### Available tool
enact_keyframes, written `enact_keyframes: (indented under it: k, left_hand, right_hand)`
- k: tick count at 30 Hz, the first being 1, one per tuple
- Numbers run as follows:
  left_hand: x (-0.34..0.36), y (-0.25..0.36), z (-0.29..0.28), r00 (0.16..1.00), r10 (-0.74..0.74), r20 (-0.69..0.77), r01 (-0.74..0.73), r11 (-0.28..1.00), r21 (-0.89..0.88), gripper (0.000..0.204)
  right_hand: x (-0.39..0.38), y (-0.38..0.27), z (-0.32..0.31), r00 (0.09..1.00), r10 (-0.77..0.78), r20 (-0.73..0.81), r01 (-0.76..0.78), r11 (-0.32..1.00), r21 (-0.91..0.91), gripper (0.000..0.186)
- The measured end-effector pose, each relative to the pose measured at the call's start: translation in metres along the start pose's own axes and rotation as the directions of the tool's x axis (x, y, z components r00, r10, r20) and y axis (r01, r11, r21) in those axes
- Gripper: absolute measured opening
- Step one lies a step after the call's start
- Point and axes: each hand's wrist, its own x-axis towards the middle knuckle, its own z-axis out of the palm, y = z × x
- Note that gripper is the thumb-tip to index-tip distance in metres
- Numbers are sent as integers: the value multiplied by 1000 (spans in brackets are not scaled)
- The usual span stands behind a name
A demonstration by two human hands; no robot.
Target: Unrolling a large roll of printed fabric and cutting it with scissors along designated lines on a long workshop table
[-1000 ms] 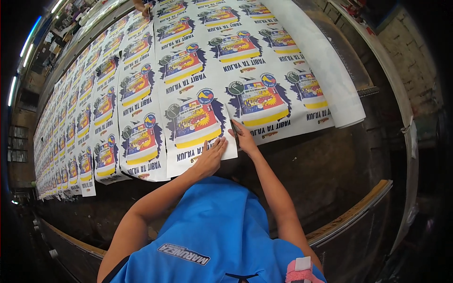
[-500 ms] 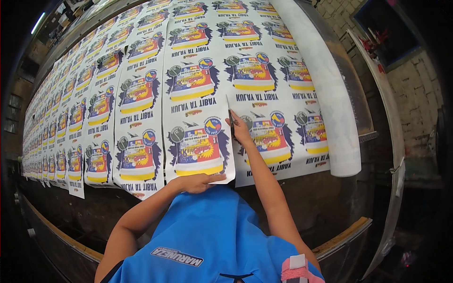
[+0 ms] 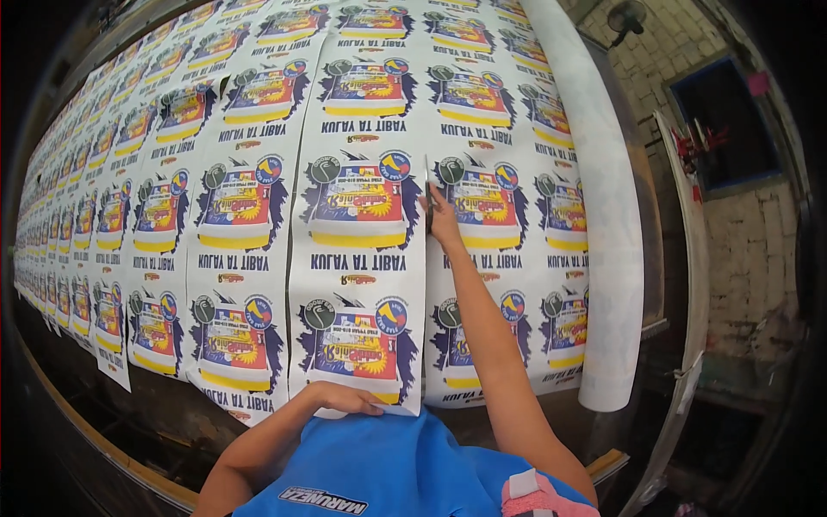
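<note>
A printed sheet [image 3: 388,286] with repeated colourful designs on white lies in front of me. My right hand [image 3: 442,220] is closed around the dark handles of a pair of scissors [image 3: 428,188]. Their blades point away from me, in the sheet between two columns of prints. A long cut runs from the near edge up to the scissors, separating a strip on its left from the prints on its right. At the near end of that strip, my left hand [image 3: 349,399] pinches the edge, its thumb on top, close to my blue shirt.
More printed strips [image 3: 241,302] lie side by side to the left along a long table. A thick white roll [image 3: 610,293] stretches along the right side of the prints. Beyond it stand a pale upright board [image 3: 693,284], a brick wall [image 3: 749,284] and a fan [image 3: 626,19].
My right hand and the scissors have advanced away from me along the sheet, lengthening the cut by about one print. My left hand still holds the near edge. The view has shifted.
</note>
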Motion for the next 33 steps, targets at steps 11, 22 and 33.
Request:
enact_keyframes:
  k: [11,22,33]
  left_hand:
    - [15,-24,-20,996,19,91,4,967,-254,53]
    - [11,-31,-23,1000,-11,23,19,930,-367,56]
    - [14,5,-25,911,326,-254,-412,767,-493,61]
  right_hand:
    - [182,-44,19,1000,-5,-25,1,989,-150,53]
    - [267,-118,48,1000,26,-15,-29,971,-236,60]
    - [8,-68,-81,999,-30,-19,26,987,-161,60]
